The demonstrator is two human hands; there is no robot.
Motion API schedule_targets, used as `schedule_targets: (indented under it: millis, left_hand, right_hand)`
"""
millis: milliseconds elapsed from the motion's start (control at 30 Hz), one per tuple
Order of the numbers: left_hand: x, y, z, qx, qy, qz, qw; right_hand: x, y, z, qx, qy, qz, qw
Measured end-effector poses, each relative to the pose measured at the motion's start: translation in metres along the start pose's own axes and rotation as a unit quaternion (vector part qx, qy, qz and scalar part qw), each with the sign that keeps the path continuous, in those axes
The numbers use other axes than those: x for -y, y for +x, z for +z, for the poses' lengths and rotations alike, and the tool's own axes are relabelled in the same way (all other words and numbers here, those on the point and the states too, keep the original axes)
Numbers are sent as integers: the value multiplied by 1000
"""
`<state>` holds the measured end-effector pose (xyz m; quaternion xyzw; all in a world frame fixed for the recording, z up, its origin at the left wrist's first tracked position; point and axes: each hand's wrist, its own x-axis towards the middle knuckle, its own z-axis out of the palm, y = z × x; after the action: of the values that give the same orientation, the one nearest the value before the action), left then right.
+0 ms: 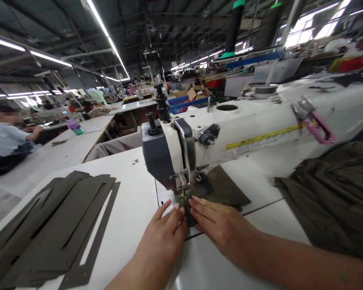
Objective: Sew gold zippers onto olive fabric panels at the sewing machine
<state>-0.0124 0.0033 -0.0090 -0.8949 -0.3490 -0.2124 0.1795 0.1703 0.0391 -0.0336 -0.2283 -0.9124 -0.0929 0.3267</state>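
A dark olive fabric piece (pixel 230 189) lies under the presser foot (pixel 186 187) of a white sewing machine (pixel 169 149). A narrow strip with a yellowish line, perhaps a zipper, runs toward me from the needle. My left hand (pixel 165 237) is at the left of this strip, its fingers bent and pinching the fabric close to the foot. On the right side, my right hand (pixel 224 225) lies flat on the fabric with fingers stretched forward. Its fingertips rest just beside the strip, and part of the fabric is hidden beneath it.
Slotted dark olive panels (pixel 75 213) are stacked at left. Crumpled dark cloth (pixel 335 197) is heaped at right. Pink-handled snips (pixel 316 123) lie against the machine arm, above a yellow tape measure (pixel 263 137). Behind at left, a person (pixel 6 139) sits at another table.
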Motion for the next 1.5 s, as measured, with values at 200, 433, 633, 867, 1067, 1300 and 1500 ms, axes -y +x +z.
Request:
schedule_targets:
  millis: [200,433,633,867,1067,1300,1500]
  left_hand:
    - [13,4,6,12,-8,2,1000]
    - [25,7,15,6,-47,-33,998]
    - [23,7,18,6,-106,-105,989]
    - [21,5,22,-4,-89,-118,989]
    - [20,5,23,-34,-116,-134,984]
    - [20,2,25,-66,-146,-148,976]
    - [23,2,27,-29,-100,-105,989]
  right_hand:
    - [-7,12,4,-7,-4,-5,1000]
    - [-16,25,8,-28,81,42,995]
    - [-18,27,6,8,101,61,993]
    - [-19,27,7,19,112,61,992]
    - [-20,25,7,40,125,49,990]
    - [-19,25,10,65,99,45,992]
    - [-19,28,7,64,84,33,994]
